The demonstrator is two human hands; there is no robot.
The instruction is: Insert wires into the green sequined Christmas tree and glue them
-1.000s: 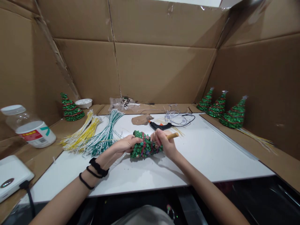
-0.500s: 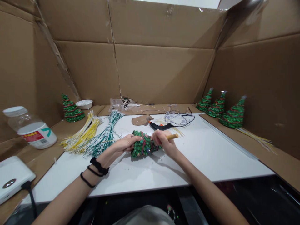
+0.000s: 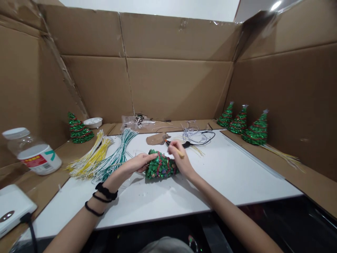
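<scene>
A small green tree with red garland lies on its side over the white board, its wide base to the left. My left hand grips the base end, thumb on top. My right hand is closed round a tan wooden stick, above and just right of the tree, near the glue gun. The black glue gun lies behind that hand, partly hidden by it, with its orange tip by a brown scrap.
Bundles of yellow-white wires and green-white wires lie left. Three trees stand right, another back left. A plastic jar, white device and white bowl are left. Tangled wires lie behind.
My right hand has moved up and away from the tree toward the glue gun, with the stick in it. My left hand still holds the tree. The camera view has shifted slightly.
</scene>
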